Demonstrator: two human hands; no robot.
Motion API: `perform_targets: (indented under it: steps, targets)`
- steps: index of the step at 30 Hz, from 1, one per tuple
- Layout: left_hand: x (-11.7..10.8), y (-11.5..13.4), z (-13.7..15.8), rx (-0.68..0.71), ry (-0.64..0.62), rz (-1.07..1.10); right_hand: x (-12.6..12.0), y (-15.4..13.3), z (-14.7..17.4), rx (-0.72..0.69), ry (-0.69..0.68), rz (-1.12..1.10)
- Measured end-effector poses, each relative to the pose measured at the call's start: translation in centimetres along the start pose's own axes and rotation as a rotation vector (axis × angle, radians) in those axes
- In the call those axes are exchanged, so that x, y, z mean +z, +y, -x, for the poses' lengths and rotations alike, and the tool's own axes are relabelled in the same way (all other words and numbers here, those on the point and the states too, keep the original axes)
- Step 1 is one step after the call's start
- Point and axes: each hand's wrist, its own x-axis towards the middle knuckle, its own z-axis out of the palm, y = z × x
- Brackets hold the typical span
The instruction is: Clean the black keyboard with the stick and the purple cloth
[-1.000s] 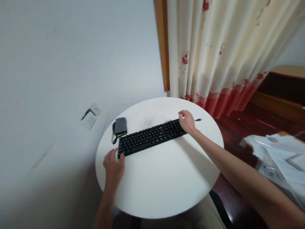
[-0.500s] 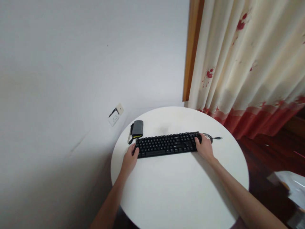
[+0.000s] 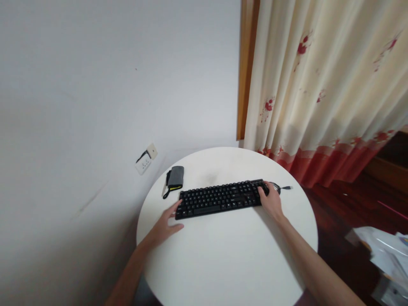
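A black keyboard [image 3: 216, 199] lies across the round white table [image 3: 219, 255], its left end angled slightly toward me. My right hand [image 3: 270, 199] grips the keyboard's right end, thumb on top over the number keys and the other fingers round the far edge. At the left end, my left hand [image 3: 164, 226] is open, thumb and fingers spread apart around the near corner. Its fingertips are beside or touching the keyboard's edge; I cannot tell which. The keyboard's cable [image 3: 280, 187] is bundled behind my right hand, with a USB plug at its end.
Behind the keyboard's left end lies a grey pouch [image 3: 176, 176] with a black loop and yellow trim. A wall with a power socket [image 3: 143, 163] borders the table on the left. A cream and red curtain [image 3: 296, 106] hangs behind right. White plastic bags [image 3: 379, 246] lie at lower right.
My left hand has let go of the keyboard's left end and spread its fingers. That end now sits nearer to me. My right hand keeps its grip. The whole view has shifted slightly.
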Motion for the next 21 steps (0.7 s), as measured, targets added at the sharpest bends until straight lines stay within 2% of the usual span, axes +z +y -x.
perform_targets:
  steps: [2,8,12,17,21]
  targets:
    - [-0.6,0.1,0.3,0.045,-0.059,-0.083,-0.1,-0.1,-0.1,0.008,-0.006,0.010]
    - [0.1,-0.5,-0.3,0.016,0.062,-0.212,-1.0,-0.9,-0.3,0.020,-0.048,0.008]
    - [0.5,-0.7,1.5,0.014,0.051,-0.135,-2.5,-1.4,-0.4,-0.020,-0.125,0.023]
    - [0.4,0.1,4.2,0.002,0.025,0.034,-4.0,-2.4,-1.3,-0.076,-0.307,0.041]
    - [0.6,-0.2,4.5,-0.035,0.092,0.148,-4.7,-3.6,-1.9,-0.087,-0.372,-0.026]
